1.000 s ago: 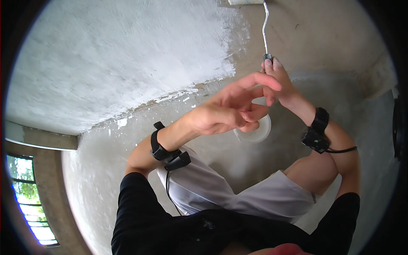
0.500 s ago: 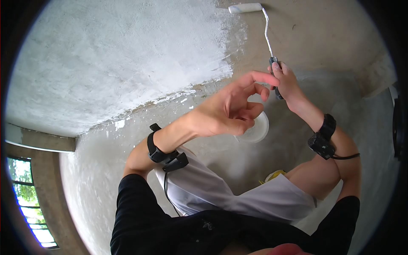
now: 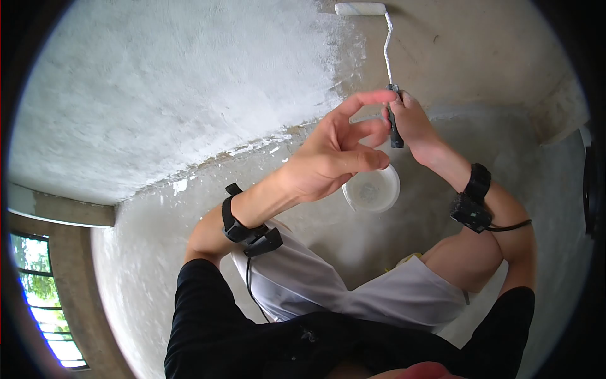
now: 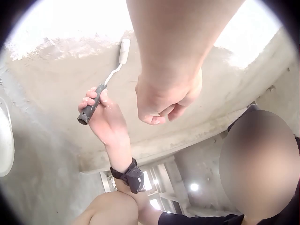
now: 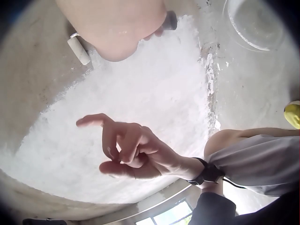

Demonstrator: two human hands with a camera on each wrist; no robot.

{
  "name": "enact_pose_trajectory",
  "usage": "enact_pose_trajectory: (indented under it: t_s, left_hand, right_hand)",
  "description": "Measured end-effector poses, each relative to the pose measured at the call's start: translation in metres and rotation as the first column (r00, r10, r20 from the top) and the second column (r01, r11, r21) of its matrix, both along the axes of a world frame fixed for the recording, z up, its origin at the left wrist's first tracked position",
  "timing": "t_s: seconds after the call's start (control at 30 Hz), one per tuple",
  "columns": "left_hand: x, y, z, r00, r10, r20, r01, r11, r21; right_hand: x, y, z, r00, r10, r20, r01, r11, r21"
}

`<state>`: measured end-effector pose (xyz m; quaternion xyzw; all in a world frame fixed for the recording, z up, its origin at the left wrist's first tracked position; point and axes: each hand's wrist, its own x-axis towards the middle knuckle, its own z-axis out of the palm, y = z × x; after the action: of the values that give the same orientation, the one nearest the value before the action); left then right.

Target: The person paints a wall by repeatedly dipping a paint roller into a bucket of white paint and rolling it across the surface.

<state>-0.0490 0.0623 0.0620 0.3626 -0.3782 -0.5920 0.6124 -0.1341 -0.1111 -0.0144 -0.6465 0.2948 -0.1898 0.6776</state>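
My right hand (image 3: 415,128) grips the dark handle (image 3: 396,134) of a paint roller. Its bent, paint-coated metal rod leads up to a white roller sleeve (image 3: 360,9), which lies at the bare wall beside the painted edge. In the left wrist view the fingers wrap round the handle, with white flecks on the fingertips. My left hand (image 3: 338,150) is held up in the air with bent, spread fingers and nothing between them. In the head view its index fingertip overlaps the right hand; the right wrist view (image 5: 140,150) shows it in front of the painted wall.
White paint (image 3: 189,76) covers the left part of the wall; the bare part (image 3: 486,57) is grey-brown. A pale round bucket (image 3: 394,189) stands on the concrete floor (image 3: 442,196) below the hands. Paint flakes lie along the wall's foot. A barred window (image 3: 50,297) is at the left.
The roller first came down into fuller view, then shifted slightly left and up with my right hand. My left hand has risen a little, showing more of the bucket.
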Motion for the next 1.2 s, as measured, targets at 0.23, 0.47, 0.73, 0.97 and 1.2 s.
enact_pose_trajectory:
  t_s: [0.23,0.47,0.73,0.97,1.2]
  left_hand:
    - [0.005,-0.004,-0.010,0.988,-0.155,0.025,0.157,0.979,-0.133]
    - [0.013,-0.007,-0.015,0.936,-0.275,-0.217,0.246,0.957,-0.154]
    - [0.016,-0.010,-0.020,0.881,-0.365,-0.301,0.297,0.922,-0.249]
    - [0.008,-0.007,-0.006,0.989,-0.110,-0.102,0.105,0.993,-0.054]
    - [0.004,-0.006,-0.011,0.970,-0.207,-0.123,0.190,0.972,-0.141]
  right_hand:
    - [-0.004,-0.004,0.002,1.000,0.026,0.015,-0.025,0.999,-0.032]
    - [-0.012,-0.014,-0.004,1.000,-0.017,-0.008,0.016,0.997,-0.072]
    - [-0.012,-0.008,0.002,1.000,0.008,-0.013,-0.008,0.999,-0.037]
    - [-0.010,-0.005,0.007,0.999,0.003,-0.035,-0.003,1.000,-0.023]
    - [-0.008,-0.008,0.001,0.999,0.038,-0.036,-0.039,0.999,-0.019]
